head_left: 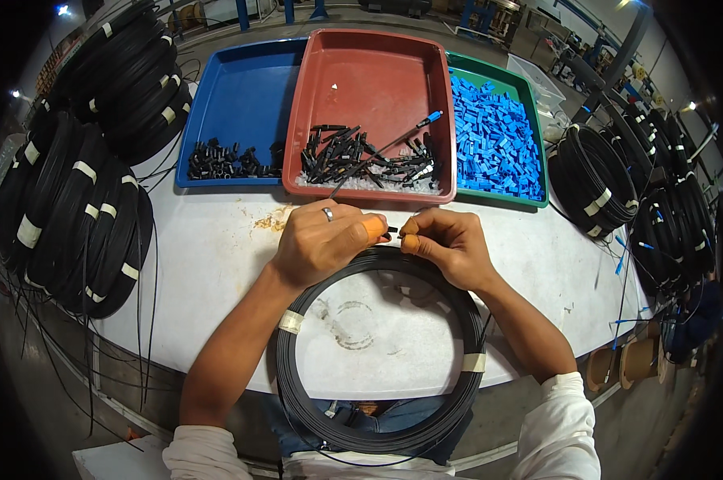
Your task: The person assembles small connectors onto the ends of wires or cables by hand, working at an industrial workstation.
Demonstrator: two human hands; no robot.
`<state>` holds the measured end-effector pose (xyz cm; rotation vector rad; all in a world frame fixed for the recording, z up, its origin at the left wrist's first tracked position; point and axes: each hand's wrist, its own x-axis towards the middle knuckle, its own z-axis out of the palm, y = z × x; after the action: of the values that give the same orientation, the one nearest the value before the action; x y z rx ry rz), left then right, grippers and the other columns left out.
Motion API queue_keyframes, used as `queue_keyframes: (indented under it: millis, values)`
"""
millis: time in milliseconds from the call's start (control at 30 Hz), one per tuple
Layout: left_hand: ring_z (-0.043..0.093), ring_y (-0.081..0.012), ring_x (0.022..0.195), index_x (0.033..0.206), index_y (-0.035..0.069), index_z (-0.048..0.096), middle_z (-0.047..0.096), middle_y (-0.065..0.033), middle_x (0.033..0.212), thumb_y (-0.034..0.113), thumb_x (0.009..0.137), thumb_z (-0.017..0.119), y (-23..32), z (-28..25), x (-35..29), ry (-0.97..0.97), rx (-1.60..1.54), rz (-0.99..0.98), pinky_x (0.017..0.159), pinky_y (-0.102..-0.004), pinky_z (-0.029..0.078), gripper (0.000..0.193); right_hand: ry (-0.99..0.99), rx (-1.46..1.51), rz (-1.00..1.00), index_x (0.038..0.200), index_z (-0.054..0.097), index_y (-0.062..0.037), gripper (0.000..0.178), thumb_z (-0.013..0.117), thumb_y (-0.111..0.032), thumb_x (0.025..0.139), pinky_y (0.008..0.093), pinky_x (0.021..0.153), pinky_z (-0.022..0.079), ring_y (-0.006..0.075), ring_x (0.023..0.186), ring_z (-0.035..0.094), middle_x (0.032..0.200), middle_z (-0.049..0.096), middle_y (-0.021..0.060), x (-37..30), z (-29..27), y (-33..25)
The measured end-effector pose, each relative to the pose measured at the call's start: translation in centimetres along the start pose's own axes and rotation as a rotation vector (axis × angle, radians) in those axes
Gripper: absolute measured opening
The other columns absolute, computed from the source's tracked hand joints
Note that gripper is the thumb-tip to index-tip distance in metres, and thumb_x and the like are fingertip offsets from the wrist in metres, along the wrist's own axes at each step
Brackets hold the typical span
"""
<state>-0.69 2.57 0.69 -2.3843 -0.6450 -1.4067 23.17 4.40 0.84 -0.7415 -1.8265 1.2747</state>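
My left hand point(317, 244), with a ring and an orange cover on the thumb, is closed in a pinch. A short black cable end point(392, 230) pokes out of its fingertips. My right hand point(457, 244), also with an orange thumb cover, pinches close beside that end; whatever lies between its fingertips is too small to name. Just below both hands, a coil of black cable point(288, 360) with pale tape bands rests partly on the table and overhangs its front edge. A thin black cable with a blue tip point(434, 117) slants from behind my left hand across the red tray.
Behind my hands on the white table point(209, 240) stand a blue tray point(241, 72) of black pieces, a red tray point(369, 64) of black slim parts, and a green tray point(544, 172) of blue connectors. Stacked cable coils flank the table, left point(65, 200) and right point(593, 180).
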Motion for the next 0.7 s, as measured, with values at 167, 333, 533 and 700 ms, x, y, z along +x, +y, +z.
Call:
queue_keyframes:
  millis: [167,333,533,700]
  values:
    - [0.071,-0.0184,0.068,0.095,0.006,0.065,0.075,-0.0064,0.084,0.013,0.074,0.083,0.08,-0.36,0.39,-0.010,0.025,0.052,0.051,-0.0276,0.051,0.029,-0.004,0.119,0.044,0.097,0.071,0.0057,0.011,0.072,-0.001,0.088,0.0241,0.071,0.054,0.0093,0.076,0.066,0.084,0.073,0.0070,0.27,-0.15,-0.14]
    - [0.071,-0.0202,0.066,0.097,0.005,0.066,0.075,-0.0092,0.082,0.012,0.073,0.080,0.23,-0.33,0.59,-0.027,-0.012,0.087,0.048,-0.0285,0.050,0.029,-0.027,0.129,0.076,0.097,0.073,0.0060,0.011,0.072,-0.001,0.089,0.0242,0.072,0.054,0.0101,0.077,0.067,0.084,0.073,0.0083,0.19,-0.31,-0.19]
    - [0.071,-0.0193,0.066,0.097,0.005,0.066,0.074,-0.0081,0.082,0.011,0.073,0.080,0.12,-0.05,0.60,0.000,-0.025,0.123,0.050,-0.0274,0.050,0.029,-0.013,0.092,0.063,0.098,0.073,0.0064,0.013,0.073,-0.002,0.088,0.0240,0.072,0.055,0.0103,0.078,0.068,0.085,0.074,0.0085,0.03,0.05,-0.48]
    - [0.071,-0.0189,0.067,0.096,0.006,0.066,0.075,-0.0073,0.083,0.009,0.073,0.079,0.43,-0.21,0.85,-0.023,-0.027,0.077,0.051,-0.0274,0.050,0.027,-0.007,-0.037,0.040,0.095,0.073,0.0053,0.011,0.072,-0.003,0.089,0.0220,0.067,0.052,0.0071,0.073,0.065,0.079,0.072,0.0058,-0.01,0.28,-0.93]
